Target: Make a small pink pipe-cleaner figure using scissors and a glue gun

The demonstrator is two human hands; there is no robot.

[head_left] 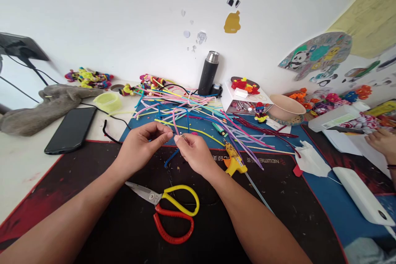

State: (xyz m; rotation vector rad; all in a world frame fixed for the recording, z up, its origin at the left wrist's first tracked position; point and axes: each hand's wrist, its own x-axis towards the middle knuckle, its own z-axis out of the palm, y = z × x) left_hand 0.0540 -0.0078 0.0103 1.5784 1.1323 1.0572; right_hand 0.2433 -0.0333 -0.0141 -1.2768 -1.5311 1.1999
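My left hand point(144, 144) is pinched at the fingertips over the far part of the black desk mat point(123, 214). My right hand point(194, 150) meets it from the right, thumb and fingers pressed together. Between the two sets of fingertips is something small and dark, too small to make out. Beyond the hands spreads a loose pile of coloured pipe cleaners point(182, 101). Nearer to me, scissors point(167, 202) with one yellow and one red handle lie partly open on the mat. A yellow glue gun point(234, 161) rests just right of my right hand.
A phone point(71, 130) and a grey plush thing point(40, 111) lie at left. At the back stand a black flask point(208, 73) and a white box point(230, 98). A beige bowl point(286, 109), a white device point(360, 194) and another person's hand point(382, 144) are at right.
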